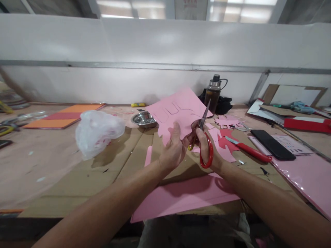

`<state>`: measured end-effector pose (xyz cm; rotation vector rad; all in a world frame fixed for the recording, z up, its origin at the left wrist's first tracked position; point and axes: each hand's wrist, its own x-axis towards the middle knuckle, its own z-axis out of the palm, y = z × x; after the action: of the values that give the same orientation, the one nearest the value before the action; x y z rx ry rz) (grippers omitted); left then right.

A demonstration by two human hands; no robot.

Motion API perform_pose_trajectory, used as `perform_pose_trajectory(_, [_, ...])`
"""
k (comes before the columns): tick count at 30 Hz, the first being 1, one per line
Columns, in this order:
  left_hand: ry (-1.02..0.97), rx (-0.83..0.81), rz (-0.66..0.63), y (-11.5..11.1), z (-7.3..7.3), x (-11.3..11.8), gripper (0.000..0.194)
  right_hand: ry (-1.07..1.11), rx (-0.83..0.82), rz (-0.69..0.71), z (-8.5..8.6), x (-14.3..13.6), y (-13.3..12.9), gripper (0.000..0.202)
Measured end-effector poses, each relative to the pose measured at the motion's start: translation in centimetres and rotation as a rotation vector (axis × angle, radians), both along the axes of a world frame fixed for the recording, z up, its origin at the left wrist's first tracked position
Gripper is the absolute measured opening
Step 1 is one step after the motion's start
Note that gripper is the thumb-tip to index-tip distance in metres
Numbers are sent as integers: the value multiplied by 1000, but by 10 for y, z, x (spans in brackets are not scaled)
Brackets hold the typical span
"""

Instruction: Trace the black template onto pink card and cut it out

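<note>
A pink sheet (181,106) with drawn outlines is raised over the cardboard, its lower left edge cut unevenly. My left hand (174,150) grips it at the bottom, thumb pointing up on the near face. Close beside, my right hand (203,143) holds scissors (210,155) with red handles, the blades pointing up and away next to the sheet's right part. The fingers of both hands nearly meet at the paper's lower edge. Under my forearms lies another pink sheet (183,198). Pink cut shapes (229,121) and a red cut piece (229,139) rest to the right.
A plastic bag (97,132) and metal bowl (144,119) stand left of the hands. Behind are a glue stick (138,104) and a bottle (213,91). At right lie a red-handled cutter (253,151) and a black phone (272,144). Orange sheets (55,121) lie far left.
</note>
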<state>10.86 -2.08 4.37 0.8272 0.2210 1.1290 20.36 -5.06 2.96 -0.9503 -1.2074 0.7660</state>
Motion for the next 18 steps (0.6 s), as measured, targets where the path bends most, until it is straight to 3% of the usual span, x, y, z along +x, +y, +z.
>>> perform_pose_trajectory(18, [20,-70,-12,-4,3,-1,48,33,-5,26,-9,2,1,22])
